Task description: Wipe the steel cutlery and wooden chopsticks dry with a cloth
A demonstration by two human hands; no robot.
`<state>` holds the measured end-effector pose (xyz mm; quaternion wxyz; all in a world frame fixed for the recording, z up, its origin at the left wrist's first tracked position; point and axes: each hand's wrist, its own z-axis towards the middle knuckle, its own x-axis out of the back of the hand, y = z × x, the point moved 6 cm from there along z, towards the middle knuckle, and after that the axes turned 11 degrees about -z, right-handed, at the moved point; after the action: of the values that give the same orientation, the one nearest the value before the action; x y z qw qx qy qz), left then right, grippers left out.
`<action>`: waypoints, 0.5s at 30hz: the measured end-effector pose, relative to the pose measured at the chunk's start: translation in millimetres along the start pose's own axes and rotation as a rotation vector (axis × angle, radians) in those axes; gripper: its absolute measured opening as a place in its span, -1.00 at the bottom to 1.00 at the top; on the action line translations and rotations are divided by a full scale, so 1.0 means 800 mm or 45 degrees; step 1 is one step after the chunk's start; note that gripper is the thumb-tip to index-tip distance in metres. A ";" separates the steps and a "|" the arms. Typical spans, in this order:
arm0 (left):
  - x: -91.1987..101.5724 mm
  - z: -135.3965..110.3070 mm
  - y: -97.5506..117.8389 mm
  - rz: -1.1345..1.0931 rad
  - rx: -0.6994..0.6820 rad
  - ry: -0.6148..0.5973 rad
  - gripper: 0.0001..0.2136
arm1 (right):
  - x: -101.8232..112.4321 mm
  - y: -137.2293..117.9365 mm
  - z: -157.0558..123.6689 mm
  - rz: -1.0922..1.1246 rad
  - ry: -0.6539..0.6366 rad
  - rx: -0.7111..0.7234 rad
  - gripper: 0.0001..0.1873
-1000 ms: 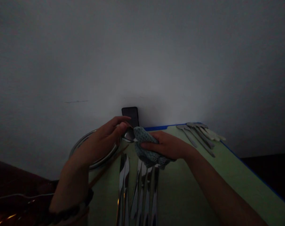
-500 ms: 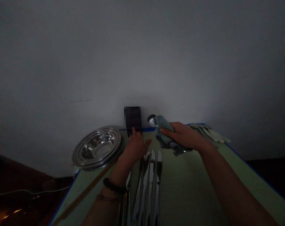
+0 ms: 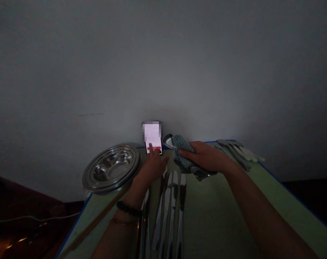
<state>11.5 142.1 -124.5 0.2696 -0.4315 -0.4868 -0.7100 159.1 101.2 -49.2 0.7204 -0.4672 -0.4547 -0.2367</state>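
A phone (image 3: 152, 135) with a lit screen leans upright against the wall at the table's back edge. My left hand (image 3: 152, 167) reaches to it with fingers stretched out, one fingertip at the lower part of the screen. My right hand (image 3: 204, 154) is closed round a grey-green patterned cloth (image 3: 183, 142), which wraps a metal spoon. The shiny bowl of the spoon (image 3: 169, 140) sticks out on the left; the cloth hides most of its handle. Several table knives (image 3: 171, 212) lie side by side below the hands, partly covered by my left forearm.
Nested steel bowls (image 3: 113, 167) stand at the table's back left. Wooden chopsticks (image 3: 95, 221) lie in front of them. Several pieces of cutlery, some with pale handles (image 3: 246, 153), rest at the back right. The pale wall (image 3: 163, 64) rises directly behind the blue-edged green table (image 3: 217, 223).
The phone's screen was dark and is now lit, showing a red bar low down. My right hand has shifted slightly left with the cloth and spoon. My left hand stays at the phone.
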 end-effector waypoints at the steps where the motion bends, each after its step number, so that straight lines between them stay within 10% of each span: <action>1: 0.008 -0.001 0.002 -0.048 0.010 -0.015 -0.65 | 0.001 0.000 0.000 0.002 -0.003 -0.003 -0.68; 9: 0.090 -0.049 0.059 -0.608 -0.180 -0.421 -0.49 | -0.001 -0.011 -0.009 0.159 -0.189 0.101 -0.65; 15: 0.119 -0.061 0.070 -0.642 -0.127 -0.403 -0.60 | -0.013 -0.032 -0.014 0.211 -0.320 0.257 -0.68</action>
<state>-6.4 79.3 -22.6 -0.0158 -0.4151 -0.5791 -0.7015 139.0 78.9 -48.1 0.7180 -0.4545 -0.5226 -0.0692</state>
